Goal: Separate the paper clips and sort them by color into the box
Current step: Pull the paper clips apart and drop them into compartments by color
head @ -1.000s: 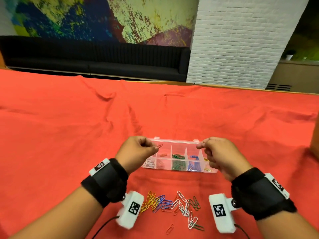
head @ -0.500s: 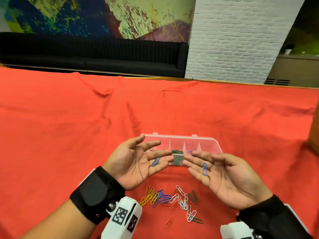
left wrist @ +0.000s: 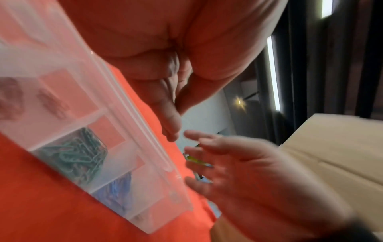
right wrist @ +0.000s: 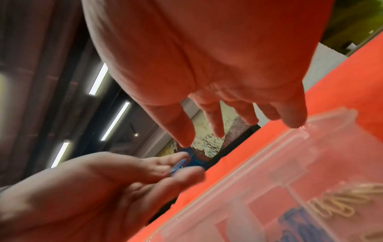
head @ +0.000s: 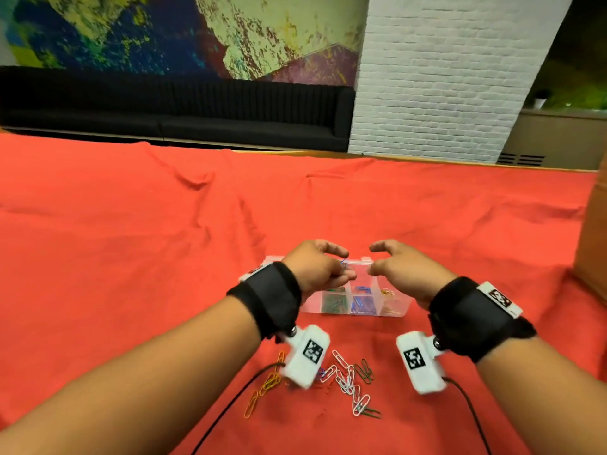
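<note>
Both hands are held palm-down over the clear plastic compartment box (head: 356,302) lying on the red tablecloth (head: 131,257). A small blue wire paper clip (head: 344,264) is pinched between thumb and fingers of the left hand (head: 317,266); the same clip is seen from the right wrist view (right wrist: 177,165). The right hand (head: 404,270) is spread, its fingers loosely extended, and nothing is held in it. Green, blue and gold clips are seen sorted in separate compartments beneath the hands. A loose pile of mixed coloured paper clips (head: 345,379) is seen on the cloth behind the hands, between the two wrists. A tan cardboard box (head: 594,251) stands well to the right of the right hand.
</note>
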Action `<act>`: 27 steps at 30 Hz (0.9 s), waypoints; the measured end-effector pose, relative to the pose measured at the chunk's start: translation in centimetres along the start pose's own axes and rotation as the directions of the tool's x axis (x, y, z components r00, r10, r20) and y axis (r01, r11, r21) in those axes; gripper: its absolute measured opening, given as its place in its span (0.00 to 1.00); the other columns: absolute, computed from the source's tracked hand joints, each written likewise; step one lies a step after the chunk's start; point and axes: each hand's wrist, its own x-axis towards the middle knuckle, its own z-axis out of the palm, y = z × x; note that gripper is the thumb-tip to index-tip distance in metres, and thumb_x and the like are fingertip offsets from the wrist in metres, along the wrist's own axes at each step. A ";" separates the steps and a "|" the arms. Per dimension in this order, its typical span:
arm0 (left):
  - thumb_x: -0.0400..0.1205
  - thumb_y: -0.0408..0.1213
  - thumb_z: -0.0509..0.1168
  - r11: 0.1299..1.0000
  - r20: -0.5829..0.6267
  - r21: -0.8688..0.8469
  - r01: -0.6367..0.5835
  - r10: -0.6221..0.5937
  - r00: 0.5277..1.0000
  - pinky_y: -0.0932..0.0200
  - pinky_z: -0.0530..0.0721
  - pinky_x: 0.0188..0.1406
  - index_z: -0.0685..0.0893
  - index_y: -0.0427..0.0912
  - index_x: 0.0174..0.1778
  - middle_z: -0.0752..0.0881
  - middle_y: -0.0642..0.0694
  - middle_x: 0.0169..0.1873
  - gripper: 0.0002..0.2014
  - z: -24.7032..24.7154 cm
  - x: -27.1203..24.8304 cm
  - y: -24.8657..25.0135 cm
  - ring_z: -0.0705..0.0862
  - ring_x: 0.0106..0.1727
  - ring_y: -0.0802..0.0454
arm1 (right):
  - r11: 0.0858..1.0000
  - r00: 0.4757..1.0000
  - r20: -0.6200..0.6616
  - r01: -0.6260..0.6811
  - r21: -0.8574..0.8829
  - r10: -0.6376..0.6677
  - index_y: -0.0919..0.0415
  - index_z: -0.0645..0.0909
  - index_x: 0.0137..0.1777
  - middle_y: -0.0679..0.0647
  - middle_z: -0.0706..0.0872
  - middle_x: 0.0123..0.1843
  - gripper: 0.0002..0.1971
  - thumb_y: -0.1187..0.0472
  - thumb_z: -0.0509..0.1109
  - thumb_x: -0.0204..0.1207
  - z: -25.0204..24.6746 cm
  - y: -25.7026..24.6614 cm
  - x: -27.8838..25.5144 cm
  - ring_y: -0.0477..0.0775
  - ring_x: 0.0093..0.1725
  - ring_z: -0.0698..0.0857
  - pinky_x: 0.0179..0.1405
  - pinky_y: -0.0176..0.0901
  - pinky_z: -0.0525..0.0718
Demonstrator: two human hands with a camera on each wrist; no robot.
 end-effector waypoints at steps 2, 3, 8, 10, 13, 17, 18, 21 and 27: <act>0.81 0.21 0.64 0.982 0.002 0.187 0.000 0.000 1.000 0.62 0.87 0.31 0.78 0.35 0.56 0.87 0.32 0.40 0.10 0.8 1.3 0.1 0.88 0.29 0.53 | 0.998 0.997 -0.061 0.045 -0.040 -0.047 0.54 0.81 0.58 0.57 0.85 0.48 0.15 0.67 0.70 0.74 -0.2 0.5 -0.6 0.59 0.42 0.85 0.40 0.50 0.82; 0.81 0.25 0.67 0.944 0.002 0.329 -0.023 0.024 1.000 0.58 0.89 0.35 0.79 0.35 0.58 0.88 0.33 0.40 0.11 0.8 1.8 0.1 0.88 0.29 0.52 | 0.995 0.992 -0.085 0.086 -0.054 -0.090 0.54 0.82 0.51 0.55 0.85 0.44 0.11 0.68 0.70 0.73 -0.4 1.0 -1.0 0.56 0.39 0.83 0.38 0.48 0.80; 0.79 0.42 0.69 0.310 0.095 0.925 -0.221 0.373 0.923 0.62 0.78 0.43 0.84 0.51 0.59 0.90 0.55 0.41 0.13 -2.2 -0.8 0.7 0.85 0.41 0.54 | 0.953 0.911 0.383 0.241 -0.186 -0.156 0.57 0.82 0.46 0.50 0.83 0.34 0.05 0.67 0.72 0.75 -0.4 4.4 -4.8 0.47 0.33 0.81 0.31 0.40 0.80; 0.78 0.41 0.69 0.193 0.181 0.948 -0.255 0.334 0.925 0.63 0.75 0.41 0.86 0.51 0.56 0.89 0.55 0.41 0.11 -3.8 -3.6 0.7 0.83 0.41 0.55 | 0.899 0.839 0.537 0.304 -0.317 -0.094 0.50 0.83 0.50 0.49 0.85 0.37 0.08 0.57 0.74 0.72 -0.1 5.6 -6.1 0.43 0.34 0.81 0.40 0.50 0.83; 0.76 0.44 0.71 0.059 0.241 0.968 -0.242 0.031 0.970 0.64 0.76 0.34 0.87 0.51 0.51 0.85 0.57 0.36 0.09 -6.3 -7.2 -0.9 0.81 0.36 0.58 | 0.827 0.802 0.596 0.352 -0.438 -0.026 0.44 0.81 0.51 0.46 0.88 0.41 0.10 0.52 0.73 0.70 0.4 6.7 -7.3 0.42 0.36 0.85 0.42 0.47 0.83; 0.72 0.64 0.68 -0.120 0.187 0.971 -0.208 -0.172 0.967 0.58 0.78 0.33 0.85 0.49 0.44 0.86 0.54 0.36 0.20 -8.3 -10.7 -4.2 0.84 0.38 0.52 | 0.737 0.790 0.609 0.455 -0.500 -0.074 0.44 0.78 0.48 0.42 0.86 0.37 0.08 0.51 0.72 0.70 1.6 6.2 -8.3 0.38 0.33 0.80 0.35 0.35 0.76; 0.71 0.66 0.68 -0.136 0.171 0.971 -0.196 -0.178 0.969 0.59 0.75 0.32 0.85 0.49 0.44 0.87 0.53 0.37 0.23 -8.4 -11.1 -4.8 0.84 0.38 0.52 | 0.725 0.782 0.616 0.481 -0.493 -0.100 0.43 0.78 0.47 0.42 0.86 0.37 0.08 0.51 0.72 0.70 2.0 5.9 -8.5 0.38 0.34 0.80 0.36 0.35 0.76; 0.73 0.60 0.69 -0.122 0.168 0.975 -0.186 -0.150 0.974 0.59 0.73 0.34 0.84 0.50 0.45 0.87 0.53 0.39 0.17 -8.1 -11.8 -6.1 0.82 0.39 0.53 | 0.700 0.750 0.638 0.549 -0.457 -0.172 0.40 0.77 0.45 0.41 0.85 0.39 0.09 0.47 0.73 0.68 3.3 5.4 -8.9 0.39 0.37 0.81 0.38 0.39 0.79; 0.78 0.44 0.69 0.250 0.235 0.950 -0.189 -0.166 0.958 0.60 0.80 0.37 0.85 0.48 0.42 0.89 0.54 0.36 0.04 -9.3 -11.8 -5.9 0.83 0.34 0.59 | 0.632 0.717 0.665 0.617 -0.469 -0.207 0.44 0.74 0.41 0.42 0.82 0.39 0.07 0.46 0.69 0.67 4.1 6.1 -8.9 0.44 0.39 0.80 0.43 0.49 0.82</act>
